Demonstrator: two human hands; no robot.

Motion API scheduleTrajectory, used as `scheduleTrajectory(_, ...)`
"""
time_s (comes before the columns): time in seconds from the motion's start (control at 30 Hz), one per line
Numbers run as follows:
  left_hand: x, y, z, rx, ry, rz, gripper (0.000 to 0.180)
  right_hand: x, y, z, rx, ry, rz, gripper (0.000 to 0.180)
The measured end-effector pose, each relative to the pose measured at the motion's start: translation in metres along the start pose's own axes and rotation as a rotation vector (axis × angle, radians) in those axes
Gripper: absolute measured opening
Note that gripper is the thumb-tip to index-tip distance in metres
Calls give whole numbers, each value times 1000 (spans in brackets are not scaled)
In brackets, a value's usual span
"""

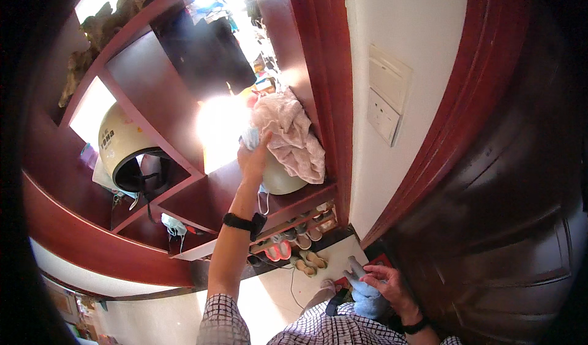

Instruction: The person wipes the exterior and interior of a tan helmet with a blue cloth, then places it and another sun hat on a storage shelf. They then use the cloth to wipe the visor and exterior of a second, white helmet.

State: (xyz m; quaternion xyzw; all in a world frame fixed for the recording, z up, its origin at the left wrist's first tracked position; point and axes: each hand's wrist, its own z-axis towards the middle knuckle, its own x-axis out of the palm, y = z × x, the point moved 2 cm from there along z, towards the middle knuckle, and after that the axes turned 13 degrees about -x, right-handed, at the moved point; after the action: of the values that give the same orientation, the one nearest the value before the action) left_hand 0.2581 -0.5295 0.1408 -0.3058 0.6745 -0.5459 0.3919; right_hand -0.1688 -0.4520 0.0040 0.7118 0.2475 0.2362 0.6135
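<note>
My left hand (252, 161) reaches up into the red-brown shelf unit, its fingers closed around a pale blue crumpled thing (249, 138) that glare partly washes out. Right beside it, a crumpled pink towel (288, 134) lies over a rounded pale object (283, 180), mostly covered. A white loop (264, 201) hangs below my left wrist. Low on the right, in front of my body, my right hand (389, 287) has curled fingers against a soft light blue and grey thing (367, 299), shaped like a glove. Its lower part is near my checked shirt.
A cream helmet (125, 146) sits in the left compartment, with a face mask (174, 225) in a small cubby below. Several shoes (285, 247) stand on a low rack. A wall switch plate (387, 97) and a dark panelled door (490, 222) are to the right.
</note>
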Motion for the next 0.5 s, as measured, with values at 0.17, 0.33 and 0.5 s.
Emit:
scheduleTrajectory(0.17, 20, -85, -1, 94, 25, -89, 54, -2, -4, 2, -3, -22, -40, 37)
scheduleTrajectory(0.33, 30, -54, 113, 49, 237, -123, 96, 18, 14, -3, 6, 14, -32, 37)
scheduleTrajectory(0.5, 68, -32, 55, 230, -135, 205, 89, -3, 4, -15, 5, -82, -38, 40)
